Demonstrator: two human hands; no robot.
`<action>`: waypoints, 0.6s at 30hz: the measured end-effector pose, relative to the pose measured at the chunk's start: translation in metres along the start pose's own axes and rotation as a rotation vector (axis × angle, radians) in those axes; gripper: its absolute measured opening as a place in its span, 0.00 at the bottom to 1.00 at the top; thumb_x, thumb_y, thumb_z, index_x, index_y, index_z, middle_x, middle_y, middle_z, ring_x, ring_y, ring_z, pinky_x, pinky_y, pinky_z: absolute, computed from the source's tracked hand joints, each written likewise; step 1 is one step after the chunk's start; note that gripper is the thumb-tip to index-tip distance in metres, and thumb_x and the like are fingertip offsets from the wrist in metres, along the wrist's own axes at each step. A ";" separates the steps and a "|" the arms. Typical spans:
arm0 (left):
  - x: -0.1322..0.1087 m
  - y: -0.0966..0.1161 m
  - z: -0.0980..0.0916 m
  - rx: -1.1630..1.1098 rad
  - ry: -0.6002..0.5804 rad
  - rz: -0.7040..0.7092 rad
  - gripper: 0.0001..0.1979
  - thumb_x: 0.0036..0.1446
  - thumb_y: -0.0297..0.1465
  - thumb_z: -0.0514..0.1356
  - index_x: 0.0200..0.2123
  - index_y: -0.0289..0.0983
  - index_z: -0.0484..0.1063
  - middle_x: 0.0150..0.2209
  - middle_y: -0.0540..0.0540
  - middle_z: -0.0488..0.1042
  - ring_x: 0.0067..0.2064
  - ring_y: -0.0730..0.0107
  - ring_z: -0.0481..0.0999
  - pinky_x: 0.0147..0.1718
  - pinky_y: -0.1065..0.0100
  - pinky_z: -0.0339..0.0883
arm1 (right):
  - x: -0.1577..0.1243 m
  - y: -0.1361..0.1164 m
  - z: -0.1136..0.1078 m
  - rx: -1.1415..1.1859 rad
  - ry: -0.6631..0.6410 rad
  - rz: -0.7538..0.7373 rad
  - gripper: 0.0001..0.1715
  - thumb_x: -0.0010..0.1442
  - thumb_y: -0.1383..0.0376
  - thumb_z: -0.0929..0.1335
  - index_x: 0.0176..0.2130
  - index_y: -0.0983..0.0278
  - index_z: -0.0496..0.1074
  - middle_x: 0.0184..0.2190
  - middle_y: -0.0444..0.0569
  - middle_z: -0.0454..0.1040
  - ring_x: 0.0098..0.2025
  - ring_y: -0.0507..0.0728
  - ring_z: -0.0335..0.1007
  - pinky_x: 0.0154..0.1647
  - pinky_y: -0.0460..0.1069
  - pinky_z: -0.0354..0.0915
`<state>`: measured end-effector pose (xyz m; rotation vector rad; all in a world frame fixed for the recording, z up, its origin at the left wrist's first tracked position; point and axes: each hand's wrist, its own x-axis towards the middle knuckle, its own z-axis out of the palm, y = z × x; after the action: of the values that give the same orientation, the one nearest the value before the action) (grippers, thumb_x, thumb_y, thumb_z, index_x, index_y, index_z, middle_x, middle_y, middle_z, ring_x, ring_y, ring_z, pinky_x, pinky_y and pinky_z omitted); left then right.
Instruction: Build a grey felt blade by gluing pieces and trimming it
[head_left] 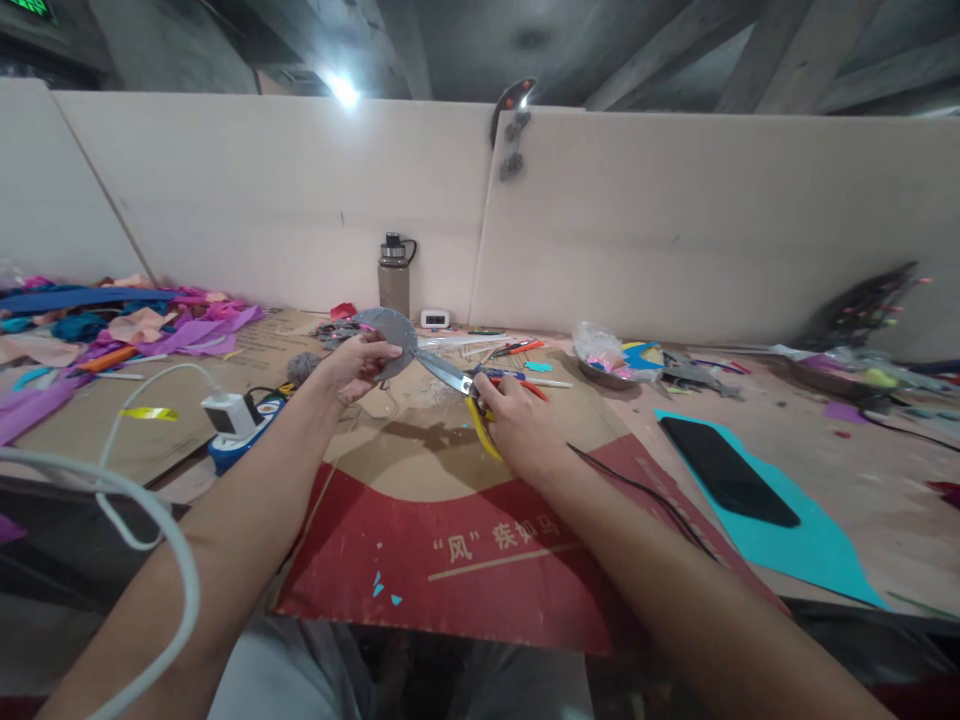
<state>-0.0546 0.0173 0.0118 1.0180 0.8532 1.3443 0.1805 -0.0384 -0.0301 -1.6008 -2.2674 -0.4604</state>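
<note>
A round grey piece [388, 335] is pinched in my left hand [352, 368], held up above the cardboard. My right hand [521, 420] grips scissors [444, 372] with yellow handles, their blades pointing left to the right edge of the grey piece. Whether the blade tips touch or overlap it is hard to tell. Beneath both hands lies a red and brown cardboard sheet [450, 560] with a few small turquoise scraps [377, 585] on it. A ball of grey yarn [302, 367] sits behind my left wrist.
A bottle [394, 280] and small white clock [435, 318] stand near the wall. Left are colourful scraps [142, 325], a white charger [231, 413] and its cable. Pliers [523, 347] and a filled bowl [604, 372] lie beyond. A black phone [727, 470] rests on turquoise sheet at right.
</note>
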 end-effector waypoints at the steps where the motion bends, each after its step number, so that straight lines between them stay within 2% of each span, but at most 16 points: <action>1: 0.000 -0.001 0.000 0.001 -0.010 0.006 0.13 0.35 0.18 0.64 0.30 0.31 0.73 0.26 0.47 0.76 0.27 0.73 0.76 0.28 0.75 0.71 | 0.000 -0.001 0.001 -0.004 0.000 0.000 0.25 0.60 0.67 0.59 0.57 0.57 0.60 0.42 0.53 0.69 0.37 0.58 0.69 0.30 0.47 0.57; 8: 0.005 -0.004 -0.004 0.023 -0.030 0.030 0.13 0.34 0.19 0.67 0.27 0.32 0.71 0.25 0.48 0.75 0.25 0.74 0.75 0.26 0.75 0.69 | -0.002 -0.004 -0.003 -0.028 -0.033 -0.007 0.24 0.61 0.68 0.58 0.56 0.59 0.60 0.41 0.54 0.70 0.36 0.57 0.70 0.30 0.48 0.57; 13: 0.002 -0.002 -0.001 0.025 0.005 -0.010 0.13 0.36 0.17 0.64 0.30 0.31 0.72 0.25 0.48 0.74 0.25 0.75 0.74 0.23 0.77 0.67 | -0.003 -0.006 -0.007 -0.057 -0.017 0.006 0.20 0.63 0.66 0.57 0.54 0.58 0.62 0.40 0.53 0.71 0.35 0.57 0.71 0.28 0.47 0.55; 18: 0.002 -0.001 0.000 -0.015 0.047 -0.050 0.11 0.37 0.16 0.63 0.27 0.32 0.69 0.25 0.48 0.74 0.24 0.75 0.74 0.20 0.77 0.66 | -0.002 -0.003 -0.006 0.011 -0.034 0.019 0.19 0.63 0.64 0.57 0.52 0.57 0.64 0.40 0.52 0.73 0.34 0.58 0.71 0.29 0.48 0.57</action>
<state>-0.0538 0.0194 0.0110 0.9503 0.8968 1.3345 0.1783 -0.0437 -0.0258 -1.6354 -2.2727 -0.4180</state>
